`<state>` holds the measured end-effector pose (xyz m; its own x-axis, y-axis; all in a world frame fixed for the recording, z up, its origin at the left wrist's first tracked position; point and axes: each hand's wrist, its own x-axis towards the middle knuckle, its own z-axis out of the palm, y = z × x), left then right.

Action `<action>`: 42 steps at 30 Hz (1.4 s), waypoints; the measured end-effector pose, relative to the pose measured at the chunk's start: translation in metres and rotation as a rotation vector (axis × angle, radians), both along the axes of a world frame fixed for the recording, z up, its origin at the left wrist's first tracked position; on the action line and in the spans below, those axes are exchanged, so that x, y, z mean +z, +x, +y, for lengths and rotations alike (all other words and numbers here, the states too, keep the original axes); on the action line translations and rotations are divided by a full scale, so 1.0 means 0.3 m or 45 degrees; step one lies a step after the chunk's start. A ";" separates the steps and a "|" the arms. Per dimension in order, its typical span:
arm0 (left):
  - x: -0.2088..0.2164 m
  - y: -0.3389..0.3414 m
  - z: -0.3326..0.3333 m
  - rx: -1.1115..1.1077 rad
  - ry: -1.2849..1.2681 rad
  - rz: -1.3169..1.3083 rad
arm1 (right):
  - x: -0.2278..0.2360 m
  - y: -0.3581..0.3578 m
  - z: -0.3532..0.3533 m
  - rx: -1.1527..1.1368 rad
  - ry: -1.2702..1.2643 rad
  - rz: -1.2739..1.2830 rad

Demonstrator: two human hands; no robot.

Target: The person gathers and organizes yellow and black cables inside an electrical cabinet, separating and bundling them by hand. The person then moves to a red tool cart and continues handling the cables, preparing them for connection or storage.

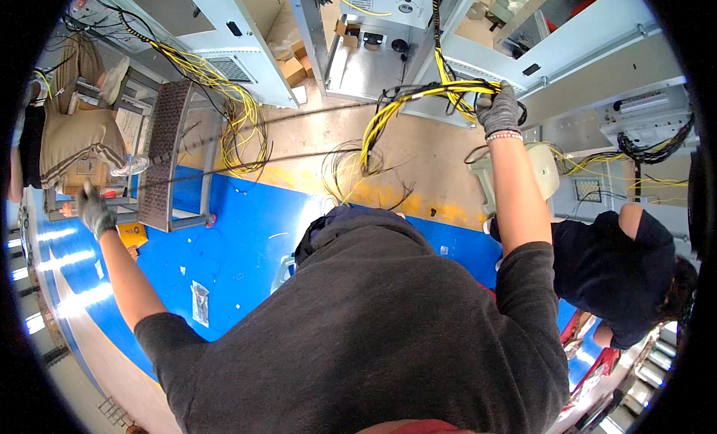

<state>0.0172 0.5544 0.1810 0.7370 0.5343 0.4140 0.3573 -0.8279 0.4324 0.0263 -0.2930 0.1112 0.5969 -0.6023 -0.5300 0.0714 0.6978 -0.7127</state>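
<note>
Right hand (498,109) closes gloved fingers around the yellow wire bundle (418,96). Left hand (95,210), fingers loosely spread, holds nothing, step stool (166,154) at its two o'clock.

You've got brown cardboard boxes (296,66) stacked by grey cabinet base, clear plastic bag (200,302) flat on blue floor, white label (361,2) on panel up top (print unreadable).

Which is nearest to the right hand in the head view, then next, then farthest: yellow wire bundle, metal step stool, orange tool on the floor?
From the right hand:
1. Yellow wire bundle, gripped in the hand.
2. Metal step stool, far to the left.
3. Orange tool, lower left on the blue floor, by the left hand.
</note>
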 end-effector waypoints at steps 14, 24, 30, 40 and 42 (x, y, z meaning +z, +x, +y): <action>-0.634 -0.562 -0.540 -0.940 0.394 2.306 | 0.109 -0.020 0.239 0.352 -0.199 -0.002; -0.147 0.098 -1.803 -2.072 -1.142 0.367 | 0.202 -0.114 0.419 0.722 -0.276 -0.122; -0.181 0.108 -1.875 -2.215 -1.116 0.760 | 0.163 -0.164 0.381 0.731 -0.269 -0.009; -0.202 0.111 -1.821 -1.803 -1.524 0.539 | 0.108 -0.161 0.371 0.732 -0.412 0.174; -0.085 0.129 -1.710 -2.021 -1.065 0.661 | 0.126 -0.166 0.379 0.719 -0.555 0.264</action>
